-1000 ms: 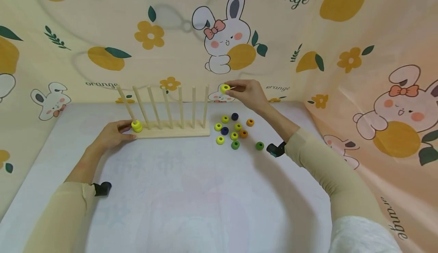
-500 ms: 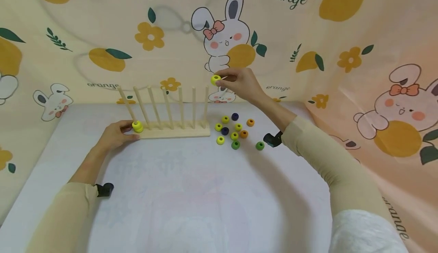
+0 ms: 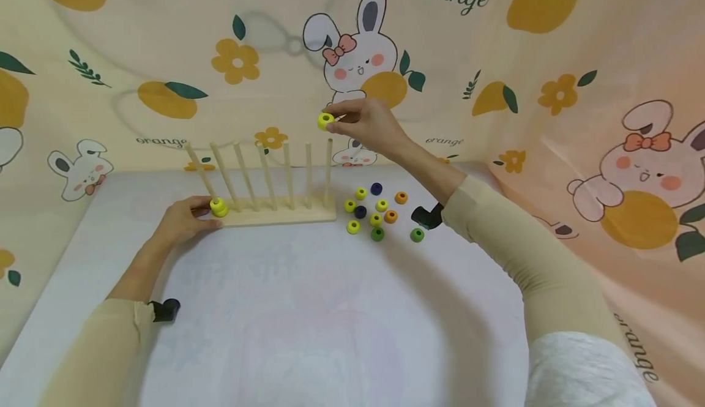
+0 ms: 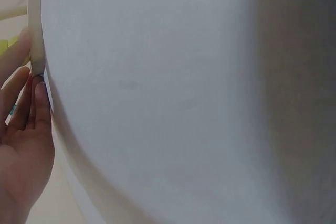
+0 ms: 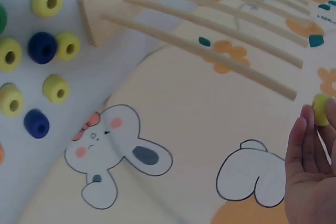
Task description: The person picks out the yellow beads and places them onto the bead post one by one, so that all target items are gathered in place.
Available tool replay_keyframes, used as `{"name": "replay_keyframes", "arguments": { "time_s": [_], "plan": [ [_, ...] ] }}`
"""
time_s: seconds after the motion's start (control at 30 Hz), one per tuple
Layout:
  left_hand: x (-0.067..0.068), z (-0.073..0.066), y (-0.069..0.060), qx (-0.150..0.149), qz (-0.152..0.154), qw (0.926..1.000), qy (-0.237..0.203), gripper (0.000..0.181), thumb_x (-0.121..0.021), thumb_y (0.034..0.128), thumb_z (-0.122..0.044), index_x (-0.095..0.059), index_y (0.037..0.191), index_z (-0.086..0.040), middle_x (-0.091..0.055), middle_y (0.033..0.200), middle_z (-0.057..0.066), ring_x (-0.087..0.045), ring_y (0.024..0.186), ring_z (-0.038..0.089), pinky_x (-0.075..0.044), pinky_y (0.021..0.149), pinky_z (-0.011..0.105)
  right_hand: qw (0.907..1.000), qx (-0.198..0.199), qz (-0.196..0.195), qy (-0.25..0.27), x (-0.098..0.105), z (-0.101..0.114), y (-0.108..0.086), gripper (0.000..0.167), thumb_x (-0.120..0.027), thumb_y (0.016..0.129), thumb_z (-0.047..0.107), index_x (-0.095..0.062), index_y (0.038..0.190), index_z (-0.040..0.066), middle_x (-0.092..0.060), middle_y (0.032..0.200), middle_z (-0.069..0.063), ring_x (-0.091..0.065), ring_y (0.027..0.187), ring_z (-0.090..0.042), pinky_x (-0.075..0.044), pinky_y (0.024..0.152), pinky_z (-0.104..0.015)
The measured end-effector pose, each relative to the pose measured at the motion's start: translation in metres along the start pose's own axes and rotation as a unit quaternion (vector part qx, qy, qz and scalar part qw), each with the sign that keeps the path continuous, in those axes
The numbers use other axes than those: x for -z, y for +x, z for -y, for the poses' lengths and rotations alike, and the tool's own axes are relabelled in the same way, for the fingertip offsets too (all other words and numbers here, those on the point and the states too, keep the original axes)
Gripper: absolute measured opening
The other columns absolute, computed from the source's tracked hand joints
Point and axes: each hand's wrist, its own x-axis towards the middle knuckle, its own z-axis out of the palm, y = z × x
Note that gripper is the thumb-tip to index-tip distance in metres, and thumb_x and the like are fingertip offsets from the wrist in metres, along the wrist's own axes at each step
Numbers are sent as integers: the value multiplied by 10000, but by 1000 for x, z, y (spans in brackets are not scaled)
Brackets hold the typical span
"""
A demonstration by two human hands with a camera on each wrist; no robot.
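Observation:
My left hand [image 3: 182, 220] grips the left end of a wooden peg stand [image 3: 281, 216], with the thumb along its front edge. Yellow beads [image 3: 219, 210] are stacked low on the leftmost peg, beside those fingers. In the left wrist view, fingers of the left hand [image 4: 26, 153] lie against the stand's end [image 4: 35, 30]. High above the rightmost peg [image 3: 328, 171], my right hand [image 3: 370, 125] pinches a yellow bead [image 3: 322, 126] between thumb and fingertips. The right wrist view has this bead [image 5: 319, 110] just beyond the peg tips, apart from them. The other pegs carry no beads.
Several loose beads lie right of the stand: yellow [image 3: 354, 227], dark blue [image 3: 360, 212], orange [image 3: 401, 197] and green [image 3: 417, 235]. A patterned cloth backdrop [image 3: 275, 101] rises behind the white table [image 3: 275, 309], and another stretch stands at the right.
My right hand has moved left and upward with the yellow bead, from above the loose beads to above the rightmost peg. The left hand stays at the stand's end.

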Motion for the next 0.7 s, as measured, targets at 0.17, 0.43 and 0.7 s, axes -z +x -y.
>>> {"name": "replay_keyframes", "arguments": {
  "time_s": [0.17,0.43,0.7],
  "plan": [
    [0,0,1,64,55,9999,84,735,-805,851,-222,-455,1426,71,-506,1386,312,-509,1262,457,-412,1069,557,10000,84,39,0,-5,5,7,322,-765,886,200,-732,1190,99,-734,1058,-3,-706,858,-91,-577,779,-244],
    [1,1,3,136,72,9997,188,762,-819,837,-259,-460,1425,66,-509,1386,309,-509,1262,455,-407,1071,560,9995,206,203,-80,-17,14,22,315,-766,888,211,-736,1182,102,-751,990,9,-711,839,-82,-576,748,-231],
    [0,3,6,153,194,9996,136,760,-803,852,-247,-440,1440,71,-492,1413,303,-496,1285,445,-389,1092,550,9994,130,315,51,-27,23,30,322,-762,892,219,-733,1196,116,-755,1009,10,-710,851,-72,-571,733,-249]
  ]
}}
